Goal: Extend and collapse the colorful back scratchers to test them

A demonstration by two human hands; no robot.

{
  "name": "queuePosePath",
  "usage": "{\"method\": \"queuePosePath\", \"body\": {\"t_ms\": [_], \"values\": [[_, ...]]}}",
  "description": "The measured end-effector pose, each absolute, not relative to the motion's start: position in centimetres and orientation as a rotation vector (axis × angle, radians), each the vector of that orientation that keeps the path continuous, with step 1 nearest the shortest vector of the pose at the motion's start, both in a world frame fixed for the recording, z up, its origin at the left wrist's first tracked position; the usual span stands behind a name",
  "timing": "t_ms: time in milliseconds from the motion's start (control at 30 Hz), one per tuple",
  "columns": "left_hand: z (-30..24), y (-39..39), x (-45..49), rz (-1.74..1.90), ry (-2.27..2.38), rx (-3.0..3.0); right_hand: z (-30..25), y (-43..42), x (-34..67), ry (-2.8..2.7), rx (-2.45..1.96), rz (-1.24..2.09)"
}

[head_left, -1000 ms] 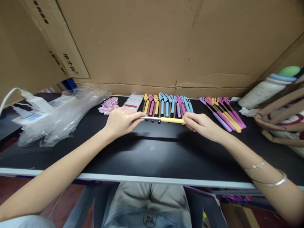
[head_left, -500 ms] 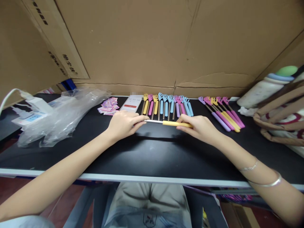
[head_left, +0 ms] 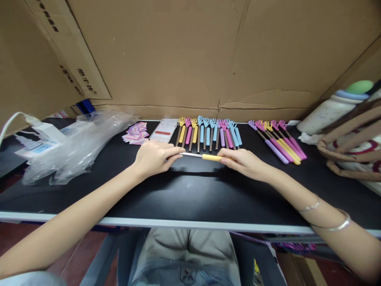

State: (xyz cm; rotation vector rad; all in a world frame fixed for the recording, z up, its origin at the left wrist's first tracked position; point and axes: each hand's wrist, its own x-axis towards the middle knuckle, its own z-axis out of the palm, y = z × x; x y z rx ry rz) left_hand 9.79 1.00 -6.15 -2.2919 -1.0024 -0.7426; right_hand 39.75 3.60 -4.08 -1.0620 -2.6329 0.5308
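Note:
A back scratcher (head_left: pixel 212 157) with a yellow handle and a thin metal rod is held level above the black table. My left hand (head_left: pixel 156 157) pinches the rod's left end between thumb and fingers, and that end is hidden there. The handle's right part is closed in my right hand (head_left: pixel 242 163), its tip covered by the fingers. Just beyond lies a row of back scratchers (head_left: pixel 202 135) with yellow, pink, blue and purple claws and grips. Right of them rests a second group of back scratchers (head_left: pixel 278 145) with longer grips.
A phone (head_left: pixel 162 130) and a pile of small pink-purple cards (head_left: pixel 137 134) lie at the back left. Clear plastic bags (head_left: pixel 80 147) partly cover a power strip (head_left: pixel 38 146). On the right stand a white bottle (head_left: pixel 330 113) and a brown-handled bag (head_left: pixel 351 147). Cardboard (head_left: pixel 178 59) walls the back.
My right hand has slid a little leftward, covering more of the yellow handle. My left hand stays nearly in place, still gripping the rod.

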Motion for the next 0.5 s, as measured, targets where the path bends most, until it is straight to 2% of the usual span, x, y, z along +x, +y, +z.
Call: {"method": "queuePosePath", "body": {"t_ms": [267, 333, 500], "values": [[-5.97, 0.81, 9.92, -0.703, -0.895, -2.255, -4.30, 3.38, 39.58, -2.563, -0.978, 1.119], [-5.89, 0.77, 9.99, -0.701, -0.889, -2.244, -4.40, 3.45, 39.49, -2.554, -0.997, 1.062], [-5.89, 0.65, 10.23, -0.711, -0.944, -2.206, -4.44, 3.51, 39.24, -2.540, -1.130, 0.619]]}}
